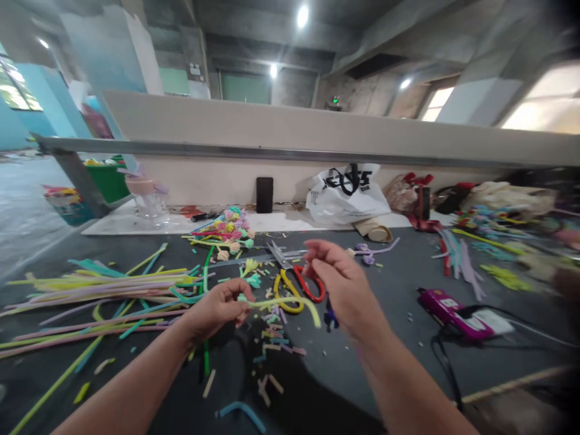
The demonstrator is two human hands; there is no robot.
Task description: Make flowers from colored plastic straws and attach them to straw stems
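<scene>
My left hand is closed in a pinch on a pale yellow-green pipe cleaner. Its free end bends down to the right, and a mint-coloured bit shows at the fingertips. My right hand is raised to the right of that end, fingers loosely curved and apart, with nothing visible in them. Scissors with a yellow and a red handle loop lie just beyond both hands, the red loop partly behind my right fingers. Short cut pipe cleaner pieces are scattered below the held one. A small dark blue object is partly hidden by my right wrist.
Long pipe cleaners spread across the left. Behind them sits a pile of small pipe cleaner flowers. Along the back stand a clear cup, a black phone-like slab and a white bag. A purple cabled device lies right.
</scene>
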